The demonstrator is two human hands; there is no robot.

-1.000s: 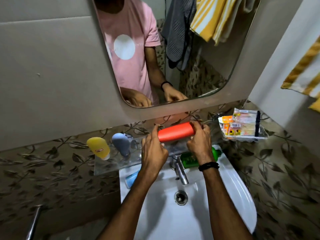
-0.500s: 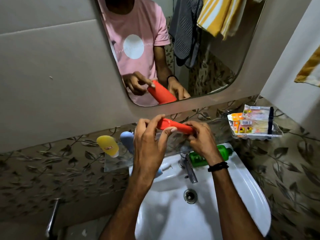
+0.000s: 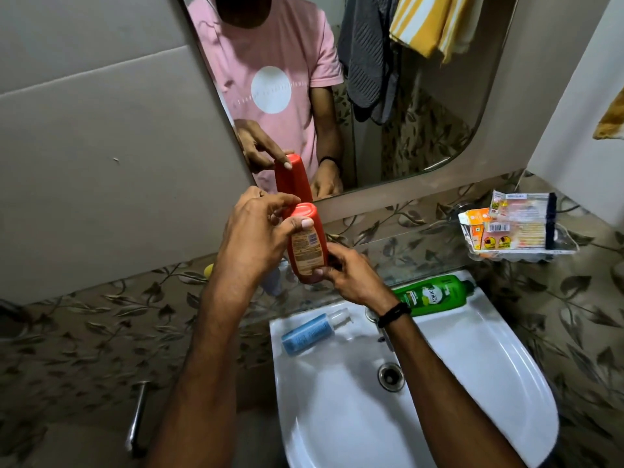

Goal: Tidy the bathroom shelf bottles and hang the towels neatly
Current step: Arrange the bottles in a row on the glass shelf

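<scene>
Both hands hold a red bottle [image 3: 305, 244] upright over the glass shelf [image 3: 412, 255], its label facing me. My left hand [image 3: 256, 238] grips its upper part, thumb on the label. My right hand [image 3: 351, 275] holds its lower end. A green bottle [image 3: 432, 293] lies on its side on the basin's back rim. A blue pump bottle [image 3: 310, 332] lies on the basin's left rim. A yellow bottle [image 3: 209, 269] peeks out behind my left arm. A grey towel [image 3: 368, 55] and a yellow striped towel [image 3: 432, 21] show in the mirror.
A white wash basin [image 3: 472, 383] with a drain [image 3: 391, 374] sits below my hands. A clear wall tray [image 3: 560, 244] at right holds soap packets [image 3: 506, 228]. A metal handle [image 3: 136, 420] is at lower left. A yellow cloth [image 3: 613, 118] hangs at the right edge.
The red bottle has turned from lying sideways between my hands to standing upright with its label toward me. The view has shifted left and closer.
</scene>
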